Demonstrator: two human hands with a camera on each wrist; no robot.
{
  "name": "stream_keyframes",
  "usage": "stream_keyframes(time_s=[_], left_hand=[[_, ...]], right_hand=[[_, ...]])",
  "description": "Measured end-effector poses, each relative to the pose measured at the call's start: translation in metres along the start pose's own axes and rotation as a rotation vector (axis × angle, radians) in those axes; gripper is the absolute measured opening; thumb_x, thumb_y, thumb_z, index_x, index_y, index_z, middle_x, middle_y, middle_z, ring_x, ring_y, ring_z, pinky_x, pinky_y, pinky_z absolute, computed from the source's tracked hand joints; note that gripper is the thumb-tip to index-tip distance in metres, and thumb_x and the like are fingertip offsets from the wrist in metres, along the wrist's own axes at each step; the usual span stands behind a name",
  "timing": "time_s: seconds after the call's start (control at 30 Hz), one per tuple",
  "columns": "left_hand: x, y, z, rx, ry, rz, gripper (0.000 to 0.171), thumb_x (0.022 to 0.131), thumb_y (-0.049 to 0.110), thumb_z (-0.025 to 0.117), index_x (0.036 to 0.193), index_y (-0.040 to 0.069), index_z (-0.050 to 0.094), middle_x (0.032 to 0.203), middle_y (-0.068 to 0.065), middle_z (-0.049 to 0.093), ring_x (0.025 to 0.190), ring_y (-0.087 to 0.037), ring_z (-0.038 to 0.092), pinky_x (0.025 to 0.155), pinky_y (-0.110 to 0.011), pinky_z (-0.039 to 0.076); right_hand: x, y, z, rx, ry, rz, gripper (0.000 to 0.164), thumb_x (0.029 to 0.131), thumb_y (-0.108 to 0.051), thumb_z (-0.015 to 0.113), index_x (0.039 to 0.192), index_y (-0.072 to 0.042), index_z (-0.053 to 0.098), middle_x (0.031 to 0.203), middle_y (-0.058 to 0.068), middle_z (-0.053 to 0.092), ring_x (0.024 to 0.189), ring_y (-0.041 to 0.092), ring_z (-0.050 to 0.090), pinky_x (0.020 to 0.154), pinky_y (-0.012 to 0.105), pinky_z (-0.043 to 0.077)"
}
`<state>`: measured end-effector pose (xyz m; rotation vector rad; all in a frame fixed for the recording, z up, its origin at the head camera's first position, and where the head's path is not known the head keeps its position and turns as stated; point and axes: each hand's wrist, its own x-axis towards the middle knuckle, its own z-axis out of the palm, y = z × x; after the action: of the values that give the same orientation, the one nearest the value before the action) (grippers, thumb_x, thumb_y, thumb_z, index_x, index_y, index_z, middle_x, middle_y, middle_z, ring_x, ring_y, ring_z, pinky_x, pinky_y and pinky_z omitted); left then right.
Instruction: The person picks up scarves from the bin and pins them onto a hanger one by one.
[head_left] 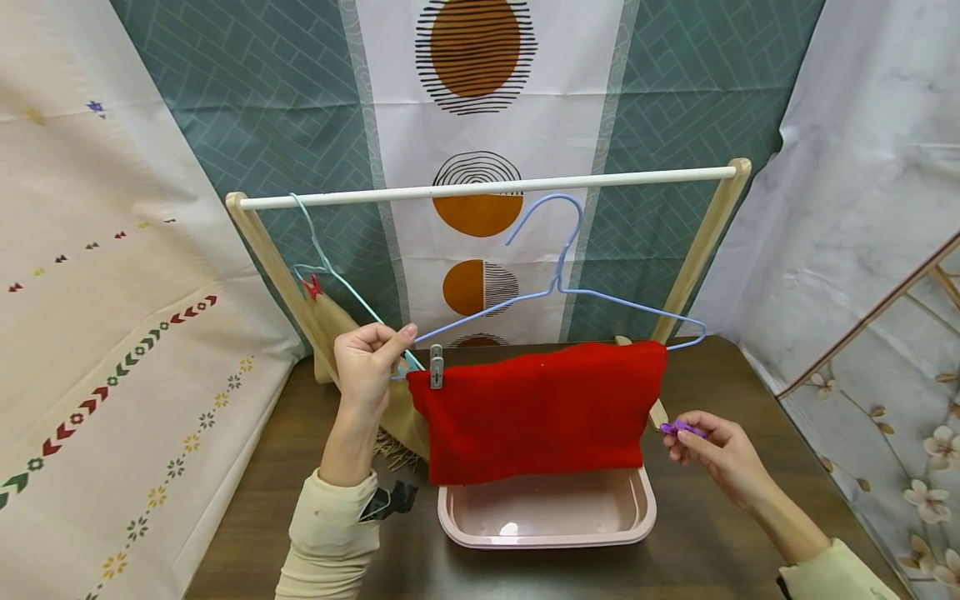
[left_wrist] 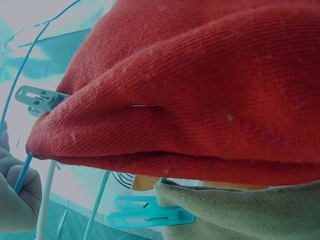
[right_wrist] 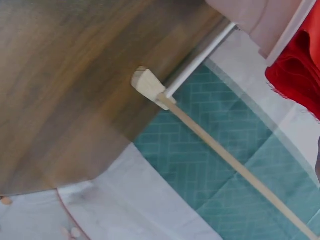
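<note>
My left hand [head_left: 367, 367] grips the left end of a blue clothes hanger [head_left: 480, 313]; its curled fingers also show at the edge of the left wrist view. A red cloth [head_left: 540, 417] is draped over the hanger's lower bar. Near the cloth's upper left corner, a grey clothespin [head_left: 437, 367] clamps it; this clip [left_wrist: 41, 99] appears at the fold in the left wrist view. To the right of the cloth, my right hand [head_left: 712, 454] pinches a purple clothespin [head_left: 682, 429], apart from the cloth. The hanger's hook stands free, in front of the rack's bar.
A rack with a white bar [head_left: 637, 178] stands behind. On its left hangs a mint hanger [head_left: 348, 287] with a beige cloth [head_left: 337, 321], held by a red clothespin [head_left: 312, 287] and a turquoise clothespin [left_wrist: 150, 212]. Below the red cloth sits a pink basin [head_left: 547, 542] on the wooden table [head_left: 720, 542].
</note>
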<state>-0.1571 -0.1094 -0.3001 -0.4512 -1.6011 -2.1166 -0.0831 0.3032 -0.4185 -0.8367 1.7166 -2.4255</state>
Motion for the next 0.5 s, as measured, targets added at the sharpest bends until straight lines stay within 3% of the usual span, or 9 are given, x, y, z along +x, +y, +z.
stream_keyframes(time_s=[0.3, 0.5], left_hand=[[-0.001, 0.0, -0.001, -0.003, 0.002, -0.002, 0.035, 0.075, -0.013, 0.061, 0.049, 0.01, 0.059, 0.041, 0.003, 0.036, 0.039, -0.01, 0.025, 0.038, -0.021, 0.02], [-0.001, 0.0, -0.002, -0.006, 0.001, 0.004, 0.032, 0.076, -0.014, 0.061, 0.049, 0.003, 0.057, 0.04, 0.003, 0.036, 0.039, -0.01, 0.025, 0.038, -0.022, 0.019]], right_hand=[[0.009, -0.007, 0.005, -0.296, 0.092, -0.012, 0.026, 0.085, 0.02, 0.043, 0.09, 0.002, 0.061, 0.085, 0.007, 0.068, 0.073, 0.013, 0.064, 0.062, 0.021, 0.05], [0.015, -0.021, 0.005, -0.551, 0.131, 0.021, 0.033, 0.08, 0.018, 0.055, 0.108, 0.001, 0.058, 0.095, 0.003, 0.068, 0.08, 0.011, 0.064, 0.061, 0.021, 0.051]])
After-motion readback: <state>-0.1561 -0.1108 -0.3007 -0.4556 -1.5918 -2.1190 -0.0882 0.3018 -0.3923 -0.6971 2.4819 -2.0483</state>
